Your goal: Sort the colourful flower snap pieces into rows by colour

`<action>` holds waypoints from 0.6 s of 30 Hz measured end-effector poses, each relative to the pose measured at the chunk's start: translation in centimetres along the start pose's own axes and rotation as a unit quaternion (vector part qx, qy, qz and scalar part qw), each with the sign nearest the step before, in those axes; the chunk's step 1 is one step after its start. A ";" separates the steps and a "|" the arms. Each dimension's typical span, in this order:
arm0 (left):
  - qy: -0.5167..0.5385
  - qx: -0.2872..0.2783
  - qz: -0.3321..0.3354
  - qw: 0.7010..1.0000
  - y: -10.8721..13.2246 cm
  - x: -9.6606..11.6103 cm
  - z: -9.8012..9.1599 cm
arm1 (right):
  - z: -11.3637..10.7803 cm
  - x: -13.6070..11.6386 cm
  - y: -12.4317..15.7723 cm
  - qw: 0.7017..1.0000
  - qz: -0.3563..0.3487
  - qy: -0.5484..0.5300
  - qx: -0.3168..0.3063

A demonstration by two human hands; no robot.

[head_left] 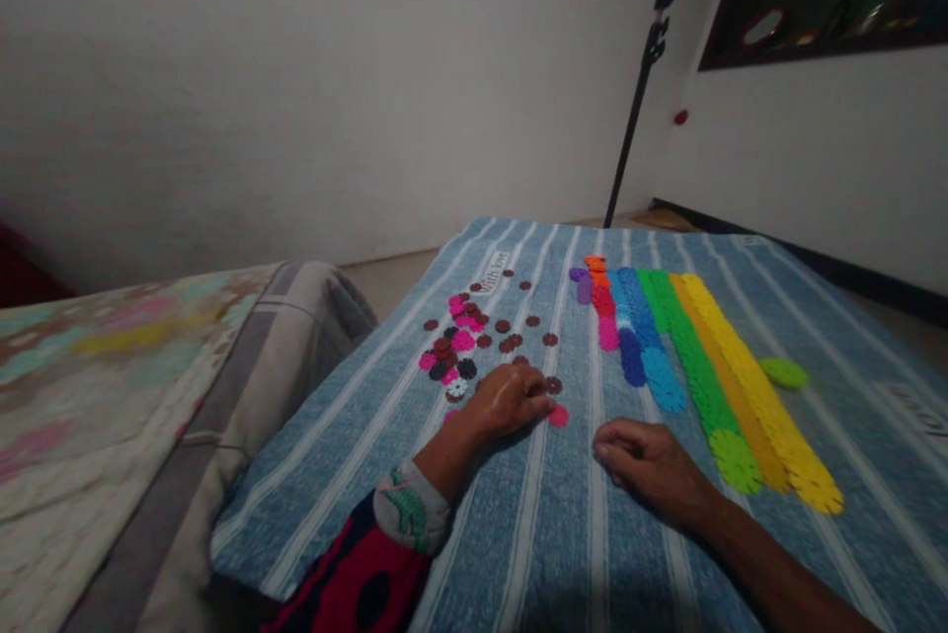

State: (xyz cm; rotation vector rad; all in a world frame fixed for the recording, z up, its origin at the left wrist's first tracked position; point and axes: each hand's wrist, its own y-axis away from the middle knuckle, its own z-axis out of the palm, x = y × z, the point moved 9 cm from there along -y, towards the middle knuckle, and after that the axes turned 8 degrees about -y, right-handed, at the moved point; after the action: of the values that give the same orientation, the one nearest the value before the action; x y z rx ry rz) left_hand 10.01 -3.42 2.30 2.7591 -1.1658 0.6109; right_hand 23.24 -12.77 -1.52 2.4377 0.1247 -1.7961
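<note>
My left hand (511, 401) reaches over the cloth with its fingers bent together. At its fingertips is a pink notched plastic disc (558, 415). Beside and beyond this hand, loose brown discs (550, 340), pink discs (463, 341) and black discs (466, 369) lie scattered, with a pale disc (457, 387) among them. My right hand (641, 455) rests closed on the cloth, its fingers curled in; whether it holds anything is hidden. To its right stretch overlapping rows of sorted discs: blue discs (641, 317), green discs (692, 366), orange-yellow discs (730, 386) and yellow discs (770, 396).
A striped blue cloth (518, 554) covers the table. Shorter red-orange (596, 273) and purple (584, 290) rows lie farther back. One lime disc pile (783, 373) sits at the right. A draped bed (148, 396) stands left; a lamp stand (629, 139) rises behind.
</note>
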 end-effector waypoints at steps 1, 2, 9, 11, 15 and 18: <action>-0.017 0.002 0.001 1.000 0.0 0.4 0.0 | 0.0 0.0 0.0 1.000 -0.001 0.000 -0.002; -0.033 0.003 0.004 0.999 0.1 0.9 0.0 | 0.0 0.0 0.0 1.000 0.000 0.000 -0.003; -0.057 -0.027 0.012 0.998 0.2 1.4 0.4 | -0.1 -0.1 0.1 1.000 0.007 0.009 -0.007; -0.064 -0.040 0.001 0.997 0.3 1.4 0.7 | -0.1 0.0 0.1 1.000 0.006 0.012 -0.007; -0.077 -0.027 0.005 0.997 0.4 2.2 1.1 | -0.1 0.2 0.1 1.000 0.003 0.017 -0.011; -0.040 -0.013 0.004 0.999 0.3 2.2 1.5 | 0.0 0.3 0.1 1.000 0.002 0.022 -0.013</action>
State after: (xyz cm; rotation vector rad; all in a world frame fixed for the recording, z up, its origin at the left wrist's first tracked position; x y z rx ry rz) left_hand 11.67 -5.45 1.81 2.7830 -1.1920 0.4857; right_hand 23.37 -12.85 -1.81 2.4598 0.1467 -1.7284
